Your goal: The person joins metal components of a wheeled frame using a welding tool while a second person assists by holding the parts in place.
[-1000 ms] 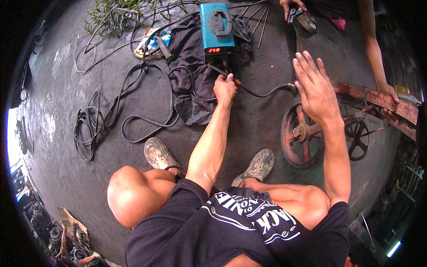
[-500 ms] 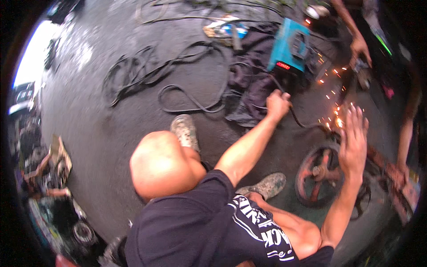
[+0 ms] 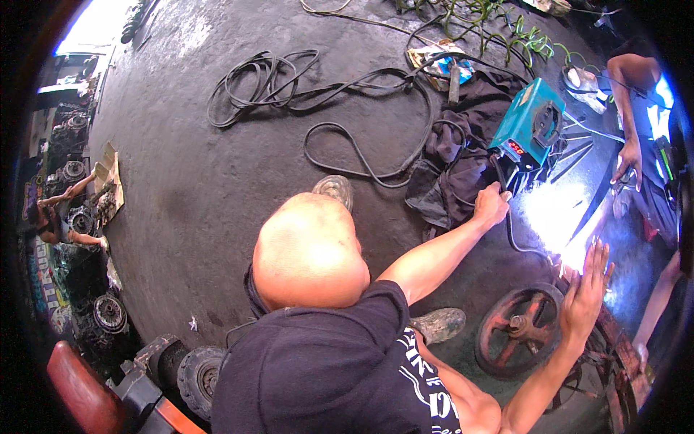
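My left hand (image 3: 491, 205) is closed beside the front of a teal welding machine (image 3: 526, 126), against its black cable (image 3: 512, 230); whatever lies inside the fingers is hidden. In front of the bright welding glow (image 3: 573, 259), my right hand (image 3: 587, 289) is raised flat with fingers stretched out, holding nothing. Just left of my right forearm lies a rusty spoked wheel (image 3: 519, 325). At the right, a co-worker's hand (image 3: 629, 163) grips what looks like an electrode holder; that person's other hand (image 3: 640, 354) is on a rusty metal frame (image 3: 623, 365).
Dark cloth (image 3: 455, 152) lies beside the machine, with a hammer-like tool (image 3: 454, 81) above it. Looped black cable (image 3: 267, 90) and green coiled hose (image 3: 528, 43) cover parts of the floor. A small tyre (image 3: 201, 380) and a red seat (image 3: 87, 387) are at the lower left.
The view has swung, so the machine and hands sit lower and farther right. Scattered orange sparks have given way to a glaring white-violet glow. My right hand stays raised and flat.
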`<state>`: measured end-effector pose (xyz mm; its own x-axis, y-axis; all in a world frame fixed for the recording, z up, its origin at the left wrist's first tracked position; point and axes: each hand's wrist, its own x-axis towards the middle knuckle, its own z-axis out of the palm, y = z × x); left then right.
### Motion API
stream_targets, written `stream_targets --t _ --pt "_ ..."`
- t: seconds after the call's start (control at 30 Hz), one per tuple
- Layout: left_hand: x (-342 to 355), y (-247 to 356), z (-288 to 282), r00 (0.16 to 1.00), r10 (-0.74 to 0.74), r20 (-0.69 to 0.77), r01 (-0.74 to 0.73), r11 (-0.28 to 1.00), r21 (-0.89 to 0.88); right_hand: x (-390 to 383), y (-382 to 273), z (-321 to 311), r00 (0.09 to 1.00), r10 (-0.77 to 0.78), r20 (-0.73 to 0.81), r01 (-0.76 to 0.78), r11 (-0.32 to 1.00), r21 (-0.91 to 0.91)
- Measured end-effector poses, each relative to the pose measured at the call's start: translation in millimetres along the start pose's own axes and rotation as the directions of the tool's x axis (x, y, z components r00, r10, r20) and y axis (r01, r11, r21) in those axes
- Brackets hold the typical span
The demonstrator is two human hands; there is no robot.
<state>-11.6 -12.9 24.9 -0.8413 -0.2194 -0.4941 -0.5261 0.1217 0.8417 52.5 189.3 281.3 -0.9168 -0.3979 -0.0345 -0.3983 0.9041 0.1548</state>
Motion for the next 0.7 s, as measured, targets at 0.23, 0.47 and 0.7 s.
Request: stream_targets --t 0.23,0.47,0.7 --pt "2.5 -1.4 1.5 0.999 0.04 -0.024 -0.038 0.995 0.094 2.0 -7.1 -4.6 0.998 0.06 -0.011 -0.057 0.984 0.167" --pt "3.2 -6.1 1.7 0.995 0.094 -0.03 -0.093 0.995 0.024 7.9 -19.0 -16.5 0.999 0.036 0.007 -0.036 0.999 0.041" --pt "13.0 -14.6 3.9 0.998 -0.046 0.041 0.047 0.998 -0.034 8.5 -16.0 -10.1 0.998 0.051 -0.026 -0.051 0.999 0.002"
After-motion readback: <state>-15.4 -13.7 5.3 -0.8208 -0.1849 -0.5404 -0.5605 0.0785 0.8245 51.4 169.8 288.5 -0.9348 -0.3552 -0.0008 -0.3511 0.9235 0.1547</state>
